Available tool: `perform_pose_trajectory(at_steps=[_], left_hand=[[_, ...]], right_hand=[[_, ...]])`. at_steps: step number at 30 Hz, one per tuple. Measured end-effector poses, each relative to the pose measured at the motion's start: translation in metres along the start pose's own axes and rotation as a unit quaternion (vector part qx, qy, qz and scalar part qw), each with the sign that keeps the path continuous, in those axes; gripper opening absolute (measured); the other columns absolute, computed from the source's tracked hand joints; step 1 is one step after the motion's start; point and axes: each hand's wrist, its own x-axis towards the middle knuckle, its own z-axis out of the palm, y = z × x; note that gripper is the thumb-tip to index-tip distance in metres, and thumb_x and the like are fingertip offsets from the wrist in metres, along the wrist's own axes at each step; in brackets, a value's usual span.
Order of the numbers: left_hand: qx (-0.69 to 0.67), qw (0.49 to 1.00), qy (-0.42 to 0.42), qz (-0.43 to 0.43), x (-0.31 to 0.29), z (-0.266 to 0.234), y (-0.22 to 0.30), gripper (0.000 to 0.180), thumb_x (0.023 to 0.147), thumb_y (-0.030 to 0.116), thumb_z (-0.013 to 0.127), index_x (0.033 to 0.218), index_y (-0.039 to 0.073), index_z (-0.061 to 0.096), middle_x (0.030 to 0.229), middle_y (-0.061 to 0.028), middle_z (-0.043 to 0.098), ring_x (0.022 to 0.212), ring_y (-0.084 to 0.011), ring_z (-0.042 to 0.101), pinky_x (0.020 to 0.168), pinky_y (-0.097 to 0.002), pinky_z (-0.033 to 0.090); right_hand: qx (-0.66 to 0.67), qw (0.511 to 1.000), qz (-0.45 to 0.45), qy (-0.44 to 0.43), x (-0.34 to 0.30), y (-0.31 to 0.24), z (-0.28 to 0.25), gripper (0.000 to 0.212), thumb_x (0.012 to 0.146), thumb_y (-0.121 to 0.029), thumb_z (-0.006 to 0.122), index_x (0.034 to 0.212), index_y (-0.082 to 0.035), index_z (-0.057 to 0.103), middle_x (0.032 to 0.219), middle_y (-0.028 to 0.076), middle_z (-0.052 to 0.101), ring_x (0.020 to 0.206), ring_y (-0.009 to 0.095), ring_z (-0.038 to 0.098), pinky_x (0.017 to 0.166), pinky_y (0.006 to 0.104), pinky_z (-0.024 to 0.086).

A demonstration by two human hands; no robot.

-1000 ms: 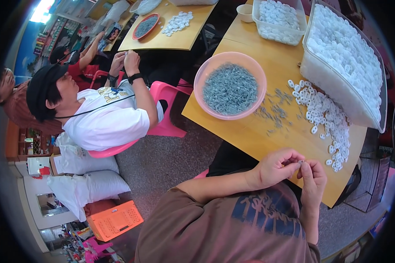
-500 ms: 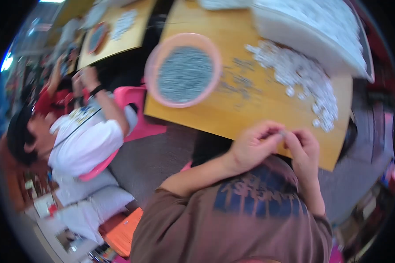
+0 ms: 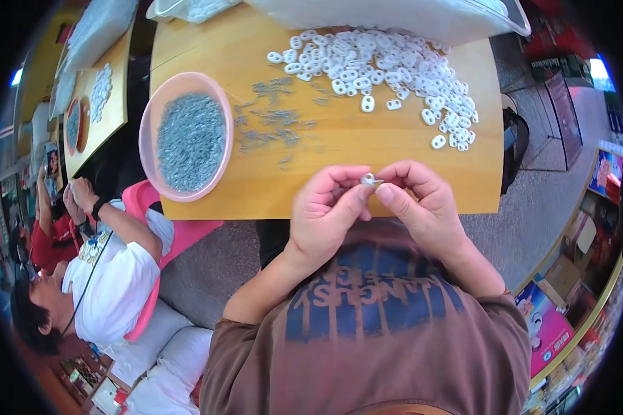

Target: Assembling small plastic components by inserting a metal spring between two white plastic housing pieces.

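Both of my hands meet above the near edge of the table, fingertips almost touching. My left hand (image 3: 331,214) pinches a small white plastic piece with holes (image 3: 368,178) between thumb and fingers. My right hand (image 3: 419,207) is closed at the fingertips beside it, by a thin grey metal pin (image 3: 378,182) that sticks out of the white piece. Whether the pin is a screw is too small to tell. Beyond my hands lies a loose pile of similar white two-hole pieces (image 3: 381,59). Several grey metal pins (image 3: 280,117) lie scattered on the wood, left of that pile.
A pink basin (image 3: 149,142) full of grey metal pins stands at the left of the wooden table (image 3: 394,131). Large bags of white pieces (image 3: 394,17) lie along the back. A co-worker in a white shirt (image 3: 114,277) sits at left, by a pink chair (image 3: 194,238).
My view has turned, so the table now sits squarer before me. My hands remain together, and the white piece now shows clearly between my fingertips.
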Motion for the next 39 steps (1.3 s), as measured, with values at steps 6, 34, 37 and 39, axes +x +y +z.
perform_pose_trajectory(at_steps=[6,34,37,39], left_hand=[[0.029,0.995,0.085,0.033,0.005,-0.009,0.003,0.020,0.079,-0.003,0.051,0.099,-0.004,0.050,0.080,-0.0089,0.057,0.058,-0.0097,0.050,0.054,-0.0195,0.042],[0.004,0.998,0.020,0.059,0.001,0.002,0.014,0.025,0.080,-0.001,0.052,0.104,-0.006,0.048,0.082,-0.0101,0.056,0.059,-0.0094,0.051,0.056,-0.0188,0.043],[0.004,0.999,0.048,0.023,0.000,0.009,0.018,0.026,0.078,-0.002,0.050,0.104,-0.005,0.049,0.079,-0.0090,0.056,0.055,-0.0087,0.048,0.051,-0.0185,0.039],[-0.021,0.999,0.033,0.021,0.000,0.008,0.014,0.027,0.078,-0.003,0.049,0.105,-0.005,0.049,0.080,-0.0088,0.056,0.056,-0.0087,0.048,0.053,-0.0184,0.040]], right_hand=[[-0.284,0.935,-0.177,0.114,-0.005,0.006,-0.044,0.010,0.076,-0.007,0.061,0.082,-0.001,0.056,0.071,0.005,0.056,0.064,0.015,0.053,0.059,0.0253,0.042],[-0.611,0.707,-0.334,0.123,0.033,0.022,-0.068,0.020,0.065,-0.002,0.061,0.085,-0.003,0.056,0.078,0.008,0.051,0.072,0.025,0.051,0.066,0.0327,0.043],[-0.589,0.726,-0.336,0.113,0.033,0.019,-0.065,0.020,0.064,-0.001,0.061,0.083,-0.003,0.055,0.078,0.009,0.051,0.072,0.026,0.052,0.066,0.0331,0.043],[-0.580,0.732,-0.340,0.111,0.031,0.019,-0.064,0.019,0.064,0.000,0.061,0.082,-0.003,0.054,0.078,0.009,0.052,0.073,0.026,0.052,0.066,0.0332,0.043]])
